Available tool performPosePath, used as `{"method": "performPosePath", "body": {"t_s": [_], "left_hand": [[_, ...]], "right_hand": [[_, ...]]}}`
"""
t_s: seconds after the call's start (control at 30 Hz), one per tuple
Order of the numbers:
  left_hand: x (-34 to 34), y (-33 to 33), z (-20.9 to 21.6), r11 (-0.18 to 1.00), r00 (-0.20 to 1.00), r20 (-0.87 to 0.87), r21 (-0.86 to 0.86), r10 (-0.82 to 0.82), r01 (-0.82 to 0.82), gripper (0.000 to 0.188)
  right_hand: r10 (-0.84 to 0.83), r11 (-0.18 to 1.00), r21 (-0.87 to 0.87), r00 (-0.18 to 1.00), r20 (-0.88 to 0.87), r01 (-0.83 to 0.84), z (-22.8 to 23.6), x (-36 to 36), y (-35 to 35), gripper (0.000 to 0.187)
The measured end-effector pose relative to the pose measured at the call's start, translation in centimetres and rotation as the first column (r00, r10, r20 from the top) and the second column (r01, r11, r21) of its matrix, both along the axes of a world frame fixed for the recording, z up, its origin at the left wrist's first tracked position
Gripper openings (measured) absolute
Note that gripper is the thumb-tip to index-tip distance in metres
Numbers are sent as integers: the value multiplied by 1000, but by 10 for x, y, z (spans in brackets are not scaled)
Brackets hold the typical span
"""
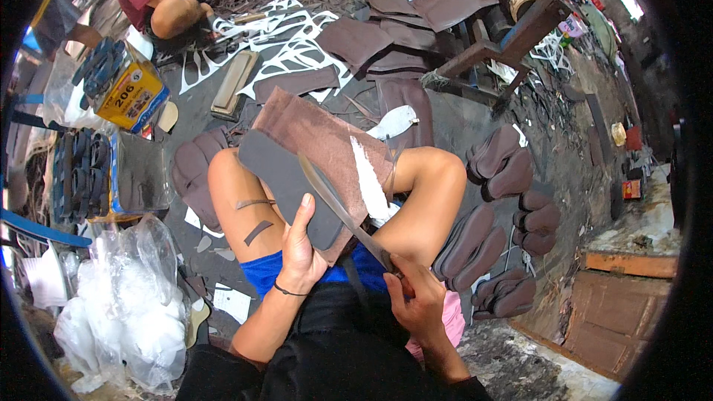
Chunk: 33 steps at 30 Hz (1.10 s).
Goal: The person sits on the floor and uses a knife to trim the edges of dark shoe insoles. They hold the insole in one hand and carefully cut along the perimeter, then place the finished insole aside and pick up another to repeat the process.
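Observation:
My left hand grips the lower end of a dark grey shoe sole, with its thumb lying on the upper face. Along the sole's right edge runs a long, narrow, curved knife blade; whether a trimmed strip lies against it cannot be made out. My right hand is closed around the knife's near end, whose handle is mostly hidden by the fingers. Beneath the sole, a brown sheet with a torn white patch spans my lap. Two dark offcuts rest on my left thigh.
Stacked brown soles stand on the floor at right. White cut-out sheeting and brown sheets lie ahead, beside a metal frame. A yellow box and plastic bags are at left. Another person sits at far left.

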<state>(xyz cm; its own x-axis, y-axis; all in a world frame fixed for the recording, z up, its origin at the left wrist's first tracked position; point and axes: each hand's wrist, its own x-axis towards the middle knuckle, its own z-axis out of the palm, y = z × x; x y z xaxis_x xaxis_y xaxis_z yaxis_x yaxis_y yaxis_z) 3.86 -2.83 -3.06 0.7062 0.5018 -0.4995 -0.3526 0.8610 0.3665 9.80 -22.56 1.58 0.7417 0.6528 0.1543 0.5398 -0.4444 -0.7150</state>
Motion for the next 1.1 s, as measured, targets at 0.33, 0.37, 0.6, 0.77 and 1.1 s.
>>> {"method": "performPosePath", "body": {"t_s": [0.33, 0.37, 0.6, 0.77, 1.1], "left_hand": [[-25, -7, -27, 999, 997, -70, 41, -24, 27, 41], [-26, -7, -27, 999, 996, -87, 49, -18, 23, 41], [-49, -8, -41, 991, 983, -176, 114, -53, 74, 38], [-61, -1, -44, 989, 981, -188, 128, -46, 71, 39], [-80, -1, -49, 970, 966, -228, 179, -123, 166, 51]], "right_hand": [[0, 999, 41, 965, -263, 11, -1, 5, 33, 20], [18, 999, -22, 967, -255, -24, -4, 7, 34, 19], [113, 990, -67, 976, -186, -127, -35, 15, 47, 17], [112, 985, -97, 953, -283, -145, -18, 7, 36, 16], [174, 985, 60, 958, -227, -165, -55, 16, 54, 15]]}}
